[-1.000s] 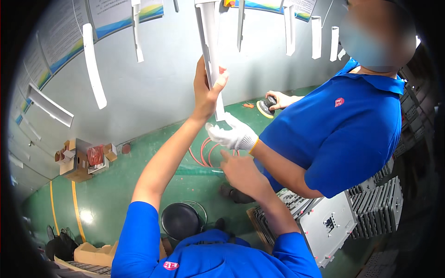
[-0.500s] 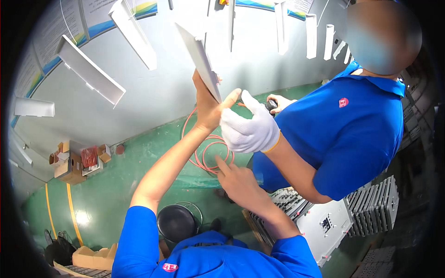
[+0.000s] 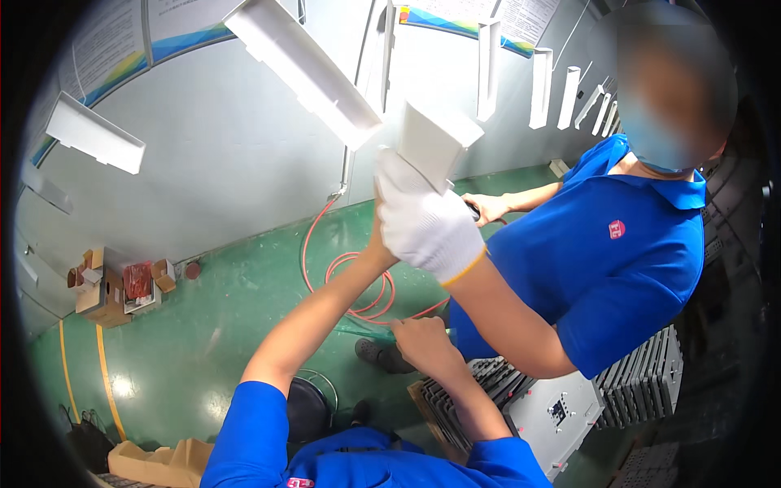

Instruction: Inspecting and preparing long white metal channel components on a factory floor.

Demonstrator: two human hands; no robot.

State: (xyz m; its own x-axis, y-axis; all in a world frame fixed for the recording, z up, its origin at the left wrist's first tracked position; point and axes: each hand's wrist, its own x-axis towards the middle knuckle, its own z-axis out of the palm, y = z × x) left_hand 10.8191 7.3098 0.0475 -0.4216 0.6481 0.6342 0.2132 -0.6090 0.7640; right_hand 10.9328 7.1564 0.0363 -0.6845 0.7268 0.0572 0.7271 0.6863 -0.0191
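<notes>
A white sheet-like panel with a bent edge (image 3: 433,145) is raised in front of me. A co-worker's white-gloved hand (image 3: 431,215) grips its lower end. My left hand (image 3: 381,242) reaches up to the same place, but the glove covers its fingers, so its hold on the panel is hidden. Lower down, my right hand (image 3: 425,346) has its fingers curled in. A strip of clear greenish film (image 3: 366,328) shows beside its fingertips; whether it is held is unclear. The co-worker's other hand (image 3: 488,208) holds a small dark object, partly hidden.
Several white trough-shaped parts (image 3: 305,69) hang along the grey wall. A red hose (image 3: 307,244) coils on the green floor. Cartons (image 3: 104,297) stand at left. A round dark bin (image 3: 309,411) is by my body. Stacked grey panels (image 3: 561,415) stand at lower right, near the co-worker (image 3: 594,252).
The co-worker's gloved hand has moved up and closed round the panel's lower end, covering my left hand. The panel has turned. My right hand's outstretched fingers have curled in.
</notes>
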